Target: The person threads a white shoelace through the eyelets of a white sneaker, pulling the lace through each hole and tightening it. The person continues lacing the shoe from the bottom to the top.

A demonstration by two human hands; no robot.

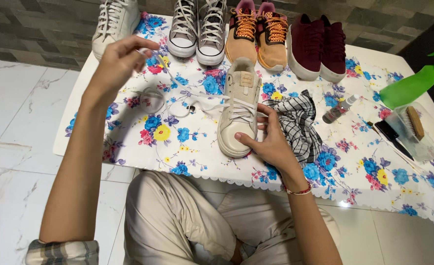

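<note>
- Beige sneaker (237, 110): centre of frame, upright on the floral-covered table (197, 147), toe toward the viewer.
- Right hand (268, 140): fingers open, pressed against the sneaker's toe side; not clenched.
- Left hand (119, 61): upper left, pinching the white lace (197, 93), which runs taut to the sneaker.
- Checked cloth (300, 120): just right of the sneaker.

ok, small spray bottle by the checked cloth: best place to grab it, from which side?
Take the small spray bottle around its dark body, coming from above. It lies on its side, cap pointing up-right, and the checked cloth crowds its left.
</note>
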